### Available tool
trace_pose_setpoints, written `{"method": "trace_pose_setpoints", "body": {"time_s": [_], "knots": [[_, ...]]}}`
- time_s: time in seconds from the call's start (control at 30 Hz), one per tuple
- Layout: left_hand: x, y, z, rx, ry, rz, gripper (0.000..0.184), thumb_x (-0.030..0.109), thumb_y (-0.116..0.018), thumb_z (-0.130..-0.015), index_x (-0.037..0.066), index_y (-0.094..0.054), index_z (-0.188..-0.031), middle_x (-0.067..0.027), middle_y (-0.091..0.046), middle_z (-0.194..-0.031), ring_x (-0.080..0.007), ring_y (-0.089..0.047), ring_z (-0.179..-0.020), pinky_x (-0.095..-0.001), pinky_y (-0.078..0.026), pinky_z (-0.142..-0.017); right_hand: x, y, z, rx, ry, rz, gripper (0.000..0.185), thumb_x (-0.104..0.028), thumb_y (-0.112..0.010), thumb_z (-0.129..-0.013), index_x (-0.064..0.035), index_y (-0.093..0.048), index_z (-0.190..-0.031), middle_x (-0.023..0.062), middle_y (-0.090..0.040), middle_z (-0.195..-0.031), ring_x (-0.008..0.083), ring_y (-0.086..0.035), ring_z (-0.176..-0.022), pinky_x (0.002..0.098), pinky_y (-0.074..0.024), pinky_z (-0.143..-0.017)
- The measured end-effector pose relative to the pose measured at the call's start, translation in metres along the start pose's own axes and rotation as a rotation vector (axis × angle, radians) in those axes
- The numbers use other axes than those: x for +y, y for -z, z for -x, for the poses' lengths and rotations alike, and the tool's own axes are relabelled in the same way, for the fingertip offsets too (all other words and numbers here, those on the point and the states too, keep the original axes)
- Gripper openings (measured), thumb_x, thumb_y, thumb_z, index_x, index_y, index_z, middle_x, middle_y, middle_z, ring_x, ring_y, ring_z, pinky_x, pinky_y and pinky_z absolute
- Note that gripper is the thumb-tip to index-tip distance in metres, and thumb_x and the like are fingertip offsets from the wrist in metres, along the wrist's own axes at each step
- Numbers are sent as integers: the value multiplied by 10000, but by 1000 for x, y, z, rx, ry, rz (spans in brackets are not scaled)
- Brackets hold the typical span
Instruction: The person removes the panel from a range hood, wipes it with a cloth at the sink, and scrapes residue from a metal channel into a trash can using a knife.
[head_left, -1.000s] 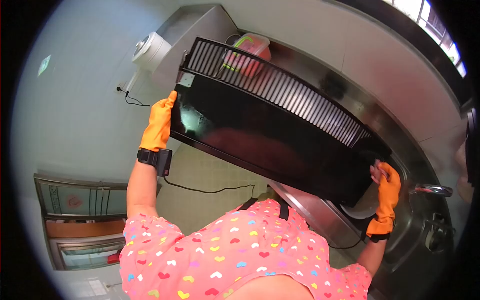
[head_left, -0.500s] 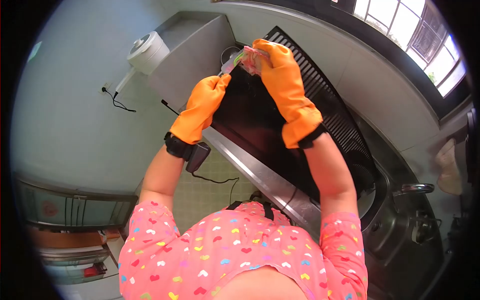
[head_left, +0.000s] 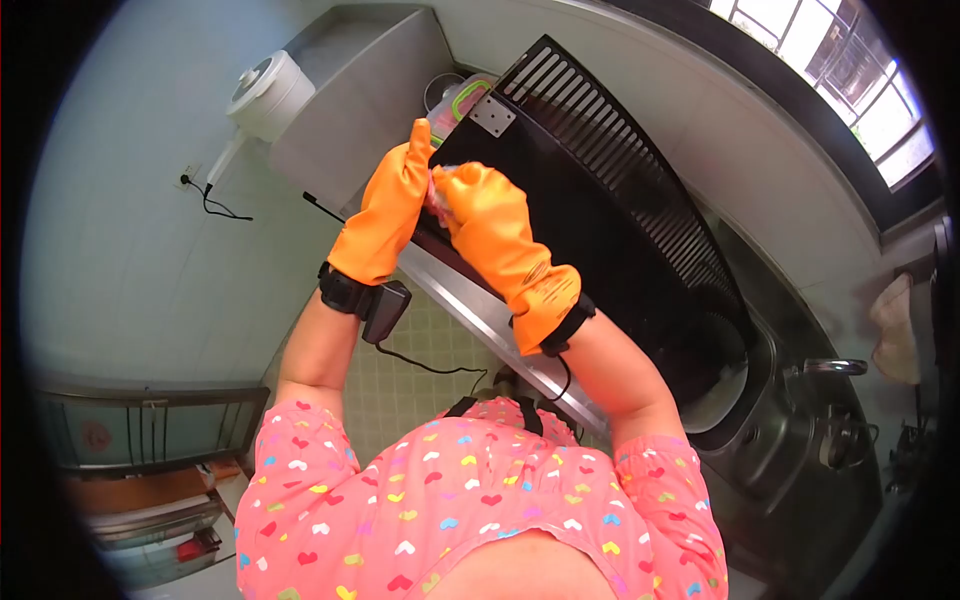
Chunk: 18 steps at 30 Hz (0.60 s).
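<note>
A long black panel (head_left: 590,220) with a slotted grille along its far side lies slanted over the metal counter and sink. At its left end my left hand (head_left: 388,205), in an orange rubber glove, grips the edge with the thumb pointing up. My right hand (head_left: 490,225), gloved the same way, is closed on a pink cloth (head_left: 437,198) pressed against that same edge, close beside my left hand. A small metal plate (head_left: 492,115) with holes sits on the panel's upper left corner.
A white pot (head_left: 272,95) stands at the upper left by a grey partition (head_left: 350,110). Behind the panel is a container with a green rim (head_left: 468,98). The sink (head_left: 765,430) and faucet (head_left: 835,367) are at the right, and a barred window at the upper right.
My right hand has gone from the panel's right end to its left end with the cloth, lately moving down the edge. The panel has turned to a steeper slant.
</note>
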<state>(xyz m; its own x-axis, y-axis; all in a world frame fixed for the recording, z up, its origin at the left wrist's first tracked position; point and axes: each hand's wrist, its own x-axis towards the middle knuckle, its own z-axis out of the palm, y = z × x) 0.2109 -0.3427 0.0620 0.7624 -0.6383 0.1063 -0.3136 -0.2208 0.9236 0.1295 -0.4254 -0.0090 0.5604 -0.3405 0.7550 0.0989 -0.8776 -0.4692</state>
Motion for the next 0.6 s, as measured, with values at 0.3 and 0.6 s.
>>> {"method": "trace_pose_setpoints", "body": {"time_s": [0.3, 0.6], "knots": [[-16, 2, -13, -13, -105, -210, 553, 537, -405, -979, 85, -376, -662, 52, -267, -619, -68, -246, -600, -291, -246, -515, 38, 50, 110, -74, 10, 37, 275, -58, -652, -721, -103, -662, -992, 75, -651, -917, 307, -635, -864, 393, -532, -742], [-27, -5, -15, -22, -166, -121, 472, 411, -564, -953, 60, -437, -664, 63, -299, -612, -53, -250, -591, -280, -225, -502, 79, 103, 160, -103, -82, 179, 547, 37, -682, -568, -51, -634, -1105, 100, -645, -1015, 314, -618, -839, 391, -512, -722]]}}
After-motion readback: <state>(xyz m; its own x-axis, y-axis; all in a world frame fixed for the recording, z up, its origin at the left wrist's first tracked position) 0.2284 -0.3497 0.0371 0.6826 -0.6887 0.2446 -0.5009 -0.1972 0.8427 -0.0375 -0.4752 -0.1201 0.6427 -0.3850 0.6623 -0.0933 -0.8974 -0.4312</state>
